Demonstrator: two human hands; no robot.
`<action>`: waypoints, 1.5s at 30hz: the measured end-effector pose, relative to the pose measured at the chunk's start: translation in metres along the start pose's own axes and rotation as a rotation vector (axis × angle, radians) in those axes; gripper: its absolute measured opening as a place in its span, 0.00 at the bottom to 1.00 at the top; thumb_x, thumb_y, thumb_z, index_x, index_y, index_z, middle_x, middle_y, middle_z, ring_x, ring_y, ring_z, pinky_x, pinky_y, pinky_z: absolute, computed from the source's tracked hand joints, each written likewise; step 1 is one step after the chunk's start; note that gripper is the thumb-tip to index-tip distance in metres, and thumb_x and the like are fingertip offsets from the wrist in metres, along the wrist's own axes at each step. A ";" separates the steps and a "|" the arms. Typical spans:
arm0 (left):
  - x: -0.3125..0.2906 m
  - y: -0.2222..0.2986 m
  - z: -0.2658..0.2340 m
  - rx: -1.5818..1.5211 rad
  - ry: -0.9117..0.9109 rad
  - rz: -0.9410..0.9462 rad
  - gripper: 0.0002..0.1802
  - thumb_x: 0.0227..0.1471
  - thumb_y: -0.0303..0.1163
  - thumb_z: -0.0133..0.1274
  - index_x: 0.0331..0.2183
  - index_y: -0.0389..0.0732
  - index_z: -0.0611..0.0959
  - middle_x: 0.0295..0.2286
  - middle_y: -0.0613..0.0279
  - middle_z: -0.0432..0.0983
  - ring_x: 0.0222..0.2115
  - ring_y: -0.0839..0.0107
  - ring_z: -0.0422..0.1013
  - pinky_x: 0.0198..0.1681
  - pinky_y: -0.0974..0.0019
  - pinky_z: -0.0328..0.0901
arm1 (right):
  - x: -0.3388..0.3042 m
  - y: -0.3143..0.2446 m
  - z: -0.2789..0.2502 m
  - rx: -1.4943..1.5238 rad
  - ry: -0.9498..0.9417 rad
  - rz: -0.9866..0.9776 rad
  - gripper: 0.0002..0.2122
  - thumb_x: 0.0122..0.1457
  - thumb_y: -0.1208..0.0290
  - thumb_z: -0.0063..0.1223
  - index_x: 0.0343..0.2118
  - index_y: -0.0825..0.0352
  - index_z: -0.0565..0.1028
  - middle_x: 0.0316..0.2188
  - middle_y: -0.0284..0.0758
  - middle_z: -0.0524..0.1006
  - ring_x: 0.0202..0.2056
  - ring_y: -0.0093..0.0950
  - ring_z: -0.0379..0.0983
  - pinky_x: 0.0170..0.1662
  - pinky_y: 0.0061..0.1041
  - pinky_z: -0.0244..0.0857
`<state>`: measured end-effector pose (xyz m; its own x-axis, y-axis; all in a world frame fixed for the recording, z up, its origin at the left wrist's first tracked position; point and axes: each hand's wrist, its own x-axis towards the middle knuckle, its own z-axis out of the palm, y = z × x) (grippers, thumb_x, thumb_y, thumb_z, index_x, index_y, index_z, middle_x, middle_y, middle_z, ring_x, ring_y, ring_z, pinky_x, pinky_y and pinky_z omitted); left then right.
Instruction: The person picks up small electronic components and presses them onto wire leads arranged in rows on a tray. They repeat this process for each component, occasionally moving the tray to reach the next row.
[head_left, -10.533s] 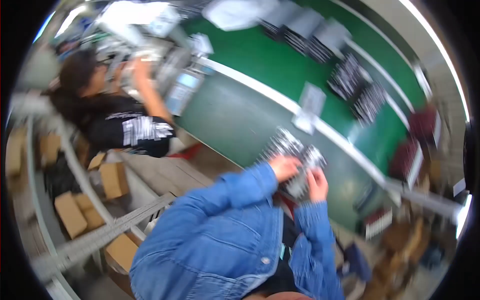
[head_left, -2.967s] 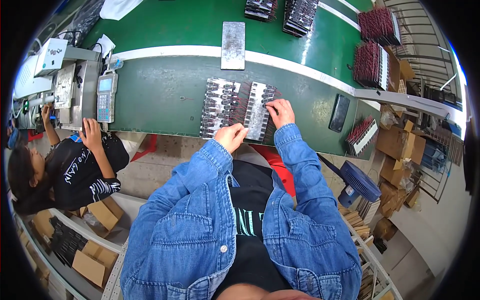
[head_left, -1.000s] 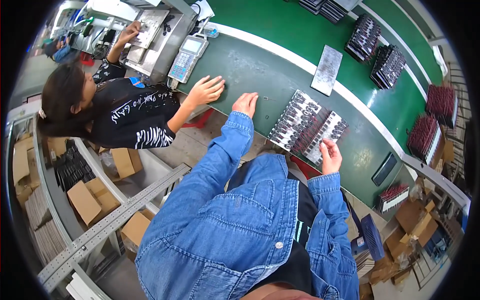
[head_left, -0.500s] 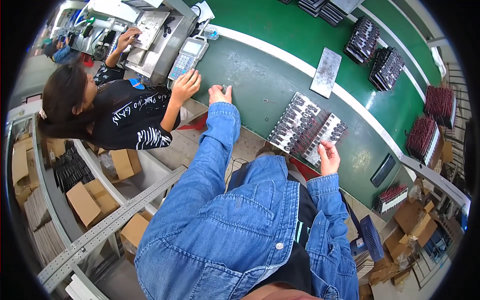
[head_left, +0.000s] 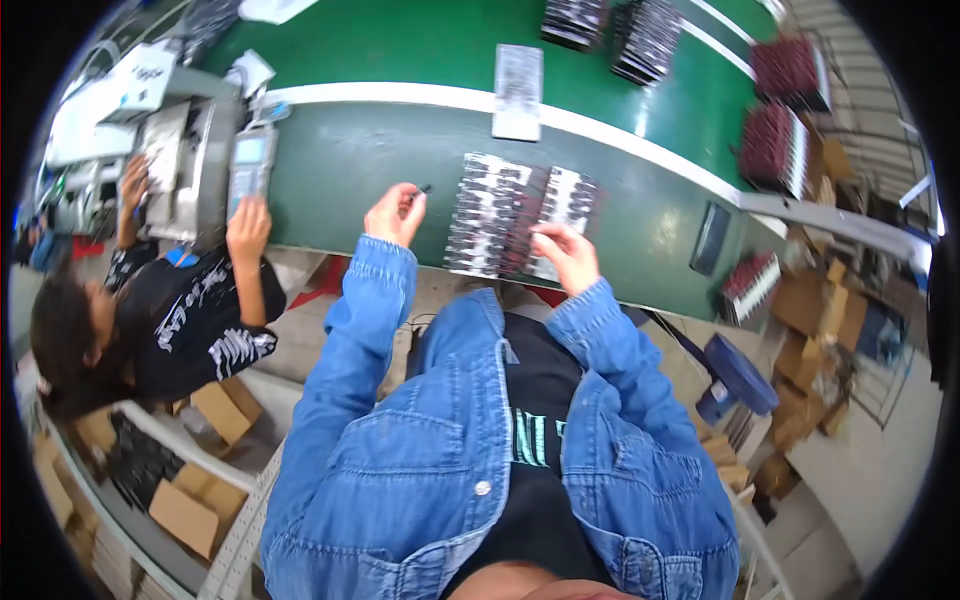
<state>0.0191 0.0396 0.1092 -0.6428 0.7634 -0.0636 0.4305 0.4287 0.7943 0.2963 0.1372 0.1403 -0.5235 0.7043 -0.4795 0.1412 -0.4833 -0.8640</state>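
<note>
My left hand (head_left: 393, 216) is raised over the green workbench, fingers pinched on a small dark part (head_left: 421, 191). To its right lies a white panel (head_left: 487, 212) covered with rows of small dark parts. Beside that is a second, narrower white panel (head_left: 568, 197) carrying similar parts, with thin dark red wires (head_left: 527, 222) bunched between the two. My right hand (head_left: 568, 257) is at the near end of the narrower panel, thumb and fingers drawn together. Whatever may be between those fingertips is too small to make out.
A grey metal plate (head_left: 517, 92) lies beyond the panels, across the white strip. Stacks of loaded panels (head_left: 645, 40) and red-wired bundles (head_left: 772, 150) stand farther right. A dark phone-like slab (head_left: 710, 238) rests near the right end. At left, a co-worker's hand (head_left: 248, 228) touches a keypad device (head_left: 250, 165).
The view has turned, shifting the bench leftward. My left hand has come closer to the panels and now holds a small dark part. My right hand stays by the narrower panel.
</note>
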 end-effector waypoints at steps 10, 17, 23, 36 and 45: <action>-0.046 0.084 0.054 -0.394 -0.511 0.129 0.08 0.49 0.22 0.55 0.35 0.36 0.80 0.31 0.62 0.77 0.31 0.74 0.74 0.35 0.70 0.72 | 0.005 -0.010 -0.001 0.104 0.011 0.049 0.08 0.56 0.74 0.54 0.37 0.69 0.73 0.34 0.34 0.76 0.34 0.22 0.73 0.40 0.23 0.70; -0.052 0.082 0.066 -0.565 -0.609 -0.033 0.12 0.50 0.24 0.55 0.40 0.36 0.79 0.32 0.60 0.78 0.31 0.76 0.74 0.35 0.71 0.71 | 0.005 -0.005 -0.009 0.163 -0.039 0.107 0.06 0.55 0.76 0.55 0.35 0.69 0.74 0.31 0.31 0.76 0.31 0.19 0.73 0.37 0.20 0.69; -0.056 0.081 0.071 -0.573 -0.612 -0.109 0.15 0.49 0.24 0.55 0.43 0.37 0.79 0.32 0.60 0.79 0.31 0.76 0.74 0.36 0.73 0.70 | 0.002 0.002 -0.011 0.153 -0.033 0.024 0.05 0.55 0.77 0.55 0.35 0.69 0.74 0.30 0.31 0.76 0.31 0.19 0.72 0.37 0.20 0.69; -0.064 0.079 0.076 -0.564 -0.600 -0.124 0.16 0.50 0.24 0.55 0.43 0.37 0.79 0.33 0.58 0.79 0.33 0.75 0.75 0.36 0.72 0.71 | 0.000 -0.004 -0.018 0.138 -0.081 0.132 0.06 0.54 0.76 0.57 0.34 0.68 0.73 0.31 0.33 0.76 0.32 0.21 0.73 0.36 0.21 0.70; -0.060 0.097 0.068 -0.555 -0.717 -0.169 0.16 0.51 0.22 0.54 0.44 0.34 0.77 0.35 0.56 0.78 0.35 0.73 0.74 0.37 0.71 0.72 | 0.007 -0.014 -0.035 0.175 -0.228 0.252 0.06 0.53 0.78 0.57 0.33 0.67 0.71 0.31 0.33 0.76 0.32 0.23 0.74 0.39 0.23 0.70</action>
<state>0.1425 0.0685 0.1486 -0.0439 0.9077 -0.4174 -0.1179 0.4102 0.9044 0.3204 0.1671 0.1438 -0.6672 0.4274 -0.6100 0.1545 -0.7218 -0.6747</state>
